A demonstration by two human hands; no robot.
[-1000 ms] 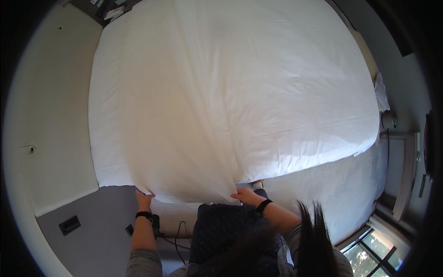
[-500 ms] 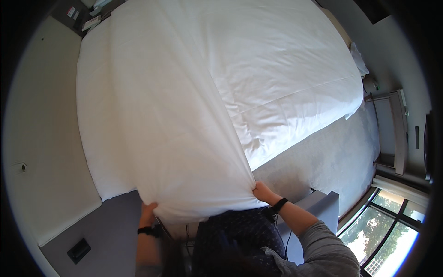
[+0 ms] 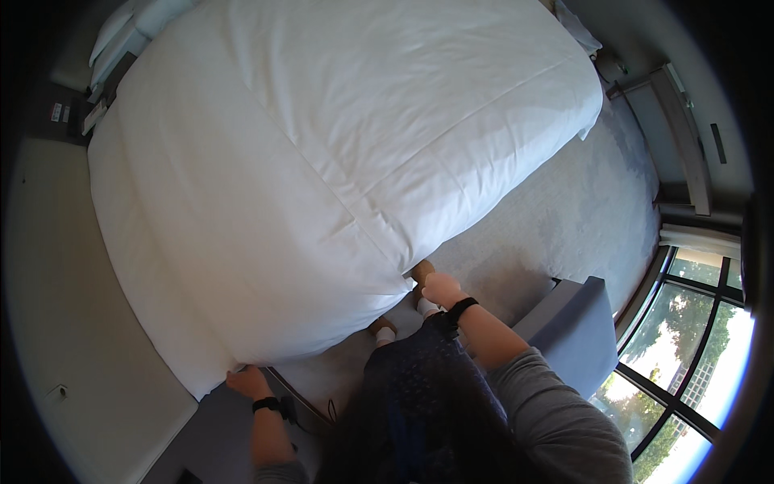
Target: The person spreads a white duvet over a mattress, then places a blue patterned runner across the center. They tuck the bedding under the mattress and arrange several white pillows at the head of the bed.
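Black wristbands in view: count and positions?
2. One wristband circles the left wrist, behind the left hand at the white bedding; another wristband circles the right wrist, behind the right hand. No others show.

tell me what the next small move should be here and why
I'd probably smooth the cover beside the right hand: creases run through it there, close to its near edge. The left hand is at that same edge, farther left. Whether the right hand grips the cover is hard to tell.
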